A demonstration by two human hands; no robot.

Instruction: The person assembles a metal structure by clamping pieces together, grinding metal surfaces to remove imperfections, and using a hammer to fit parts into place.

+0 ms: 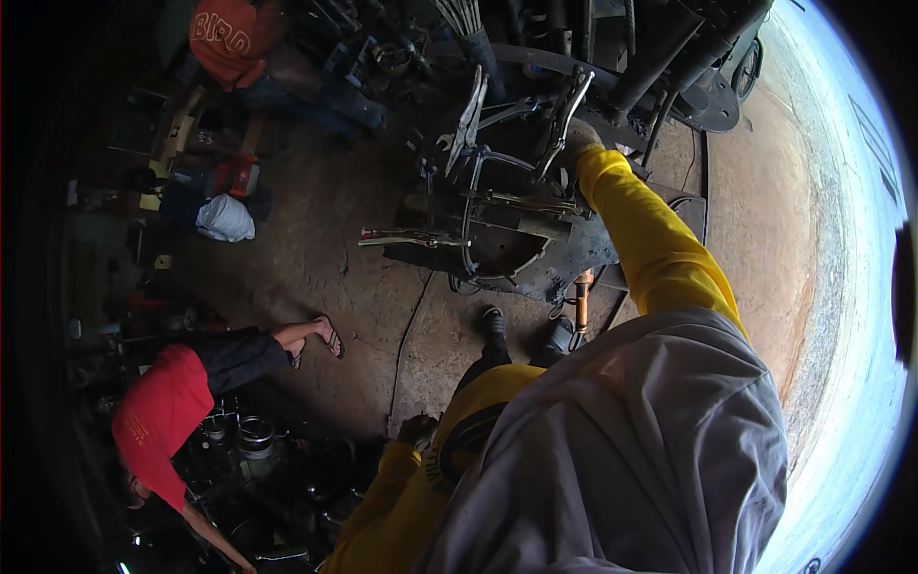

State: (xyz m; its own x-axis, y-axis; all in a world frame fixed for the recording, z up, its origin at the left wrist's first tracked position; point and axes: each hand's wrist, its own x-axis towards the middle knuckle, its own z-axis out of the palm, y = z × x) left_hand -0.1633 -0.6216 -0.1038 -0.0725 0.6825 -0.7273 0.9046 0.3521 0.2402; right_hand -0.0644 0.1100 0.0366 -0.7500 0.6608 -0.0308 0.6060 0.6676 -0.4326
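My right arm, in a yellow sleeve, reaches over a dark metal work table. My right hand (pixel 580 140), in what looks like a greyish glove, is beside upright locking pliers (pixel 566 120); its fingers are hidden, and I cannot tell whether it touches them. More locking pliers (pixel 467 120) stand to the left, with a wrench (pixel 509 113) between the two. Another pair (pixel 413 239) sticks out past the table's left side, and one more (pixel 531 201) lies across the middle. A curved metal bar (pixel 470 201) runs between these clamps. Low by my body, my left hand (pixel 418 429) is dark and its fingers are unclear.
An orange-bodied tool (pixel 582 298) hangs at the table's near edge (pixel 535 285). A cable (pixel 409 335) crosses the floor. A person in a red shirt (pixel 164 411) bends over machine parts at lower left; another person (pixel 229 38) is at upper left. Metal rods (pixel 461 17) stand in a tube.
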